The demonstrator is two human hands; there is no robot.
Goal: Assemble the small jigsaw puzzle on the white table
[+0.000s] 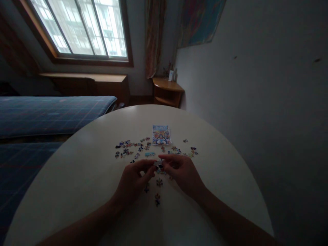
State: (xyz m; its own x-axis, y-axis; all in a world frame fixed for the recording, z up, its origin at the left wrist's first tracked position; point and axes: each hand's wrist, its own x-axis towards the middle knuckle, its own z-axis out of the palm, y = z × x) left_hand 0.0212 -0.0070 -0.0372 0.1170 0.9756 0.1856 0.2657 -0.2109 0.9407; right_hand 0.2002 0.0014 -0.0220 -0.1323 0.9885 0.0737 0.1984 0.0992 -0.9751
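Note:
Between the fingertips of my left hand and my right hand are small jigsaw puzzle pieces, held just above the table. Each hand is closed in a pinch, the two nearly meeting. Fingers partly cover the pieces, so I cannot tell whether they are joined. Below my hands lie loose puzzle pieces and a small cluster nearer to me. A light blue piece or joined strip rests just beyond my left fingers.
Many-coloured pieces are scattered at left, with more at right. A printed picture sheet lies behind them on the round white table. A plaid-covered bed stands left, a wall right, a corner shelf beyond.

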